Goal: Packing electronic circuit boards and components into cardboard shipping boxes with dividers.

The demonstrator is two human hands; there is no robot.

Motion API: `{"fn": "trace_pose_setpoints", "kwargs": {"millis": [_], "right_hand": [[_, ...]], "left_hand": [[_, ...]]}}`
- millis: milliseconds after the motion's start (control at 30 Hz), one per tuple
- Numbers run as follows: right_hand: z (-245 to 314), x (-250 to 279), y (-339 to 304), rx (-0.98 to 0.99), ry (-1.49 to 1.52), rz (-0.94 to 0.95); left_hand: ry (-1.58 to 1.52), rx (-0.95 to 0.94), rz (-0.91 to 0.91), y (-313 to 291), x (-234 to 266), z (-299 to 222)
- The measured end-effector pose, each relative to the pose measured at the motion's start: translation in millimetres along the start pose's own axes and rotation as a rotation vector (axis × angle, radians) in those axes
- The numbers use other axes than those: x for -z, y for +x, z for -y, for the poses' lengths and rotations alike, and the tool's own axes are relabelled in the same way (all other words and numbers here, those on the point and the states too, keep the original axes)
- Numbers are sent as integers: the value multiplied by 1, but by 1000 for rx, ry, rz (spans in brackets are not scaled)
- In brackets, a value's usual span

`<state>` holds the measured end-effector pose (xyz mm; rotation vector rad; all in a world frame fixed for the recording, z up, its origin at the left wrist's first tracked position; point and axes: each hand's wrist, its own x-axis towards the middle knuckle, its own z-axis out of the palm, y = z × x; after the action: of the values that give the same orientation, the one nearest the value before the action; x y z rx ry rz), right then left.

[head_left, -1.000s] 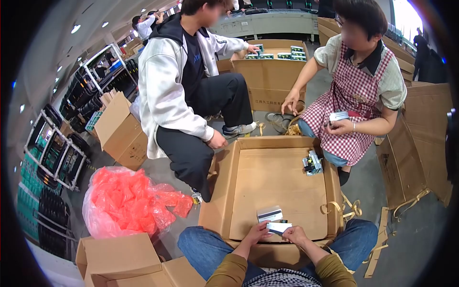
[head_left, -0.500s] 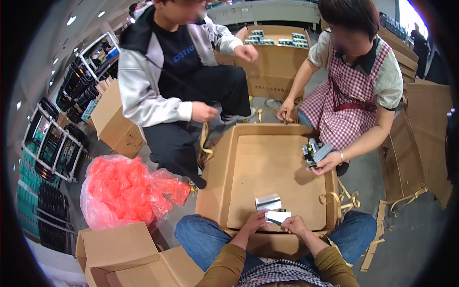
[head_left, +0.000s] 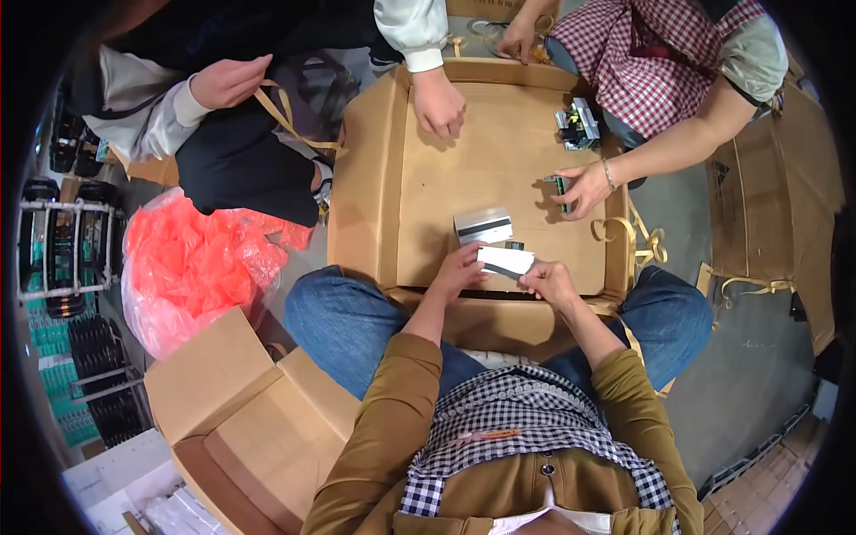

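Both my hands grip a flat white rectangular piece (head_left: 506, 259) with a grey edge, just above the near side of a shallow cardboard box (head_left: 486, 169). My left hand (head_left: 461, 270) pinches its left end. At the right end, the fingers of my right hand (head_left: 550, 283) are closed on it. Just beyond lies a silver-grey flat piece (head_left: 482, 226) with a dark stripe, and a small dark part shows beside my white piece. Farther right in the box sits a circuit-board module (head_left: 578, 125) with grey metal fins.
A co-worker's hand (head_left: 584, 190) at right holds a small green-edged part. Another co-worker's hand (head_left: 439, 105) hangs over the box's far left; their other hand holds a yellow strap (head_left: 283, 107). Pink plastic bagging (head_left: 201, 267) and an open carton (head_left: 214, 370) stand left.
My view has tilted down. The right co-worker's module now rests in the box, and that hand holds a small part. The left co-worker has reached over the box. I still hold the white piece.
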<state>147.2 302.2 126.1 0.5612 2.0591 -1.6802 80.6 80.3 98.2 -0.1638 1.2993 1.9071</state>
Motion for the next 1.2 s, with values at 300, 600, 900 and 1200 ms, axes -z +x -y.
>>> {"fn": "trace_pose_setpoints", "kwargs": {"millis": [300, 600, 900, 1200], "right_hand": [[-2, 13, 0, -46, -2, -15], [3, 13, 2, -40, -104, -91], [-5, 13, 8, 1, -176, -91], [-3, 13, 9, 29, -341, -151]], "left_hand": [[-2, 8, 3, -7, -1, 5], [-13, 11, -7, -8, -3, -3], [9, 24, 31, -7, 1, -1], [18, 64, 4, -9, -3, -4]]}}
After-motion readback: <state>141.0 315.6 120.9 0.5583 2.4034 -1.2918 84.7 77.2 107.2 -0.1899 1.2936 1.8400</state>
